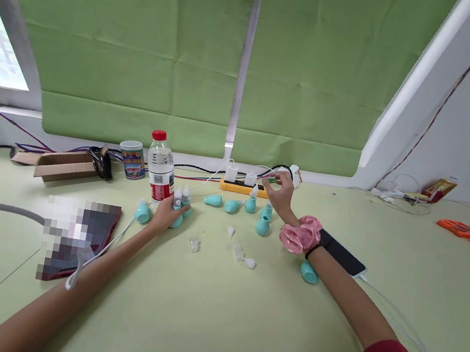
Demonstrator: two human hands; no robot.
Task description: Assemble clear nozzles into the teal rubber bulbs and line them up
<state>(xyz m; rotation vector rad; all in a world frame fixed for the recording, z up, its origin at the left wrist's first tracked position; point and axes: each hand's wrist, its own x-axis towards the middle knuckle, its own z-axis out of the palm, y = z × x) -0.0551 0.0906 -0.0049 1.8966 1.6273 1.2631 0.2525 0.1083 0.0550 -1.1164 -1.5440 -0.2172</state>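
My left hand [163, 216] is closed around the side of a turquoise squeeze bulb [176, 221], beside a clear water bottle [160, 160] with a red cap. More bulbs with white pointed tips [186, 193] crowd against its fingers, partly hidden. My right hand [280, 195], with a pink scrunchie [301, 234] at the wrist, is raised near the power strip in a pinch. Something small and green [271, 179] shows at its fingertips, too small to name. Below it stands an open turquoise bulb [262, 226]; a tipped bulb [251, 203] is to its left.
Loose translucent tips [250, 262] and small clear pieces [194, 245] lie mid-table. A yellow power strip [239, 187] with chargers is at the back. A phone [341, 254] and a bulb [309, 272] lie by my right forearm. A can [132, 160] and cardboard box [65, 166] stand left.
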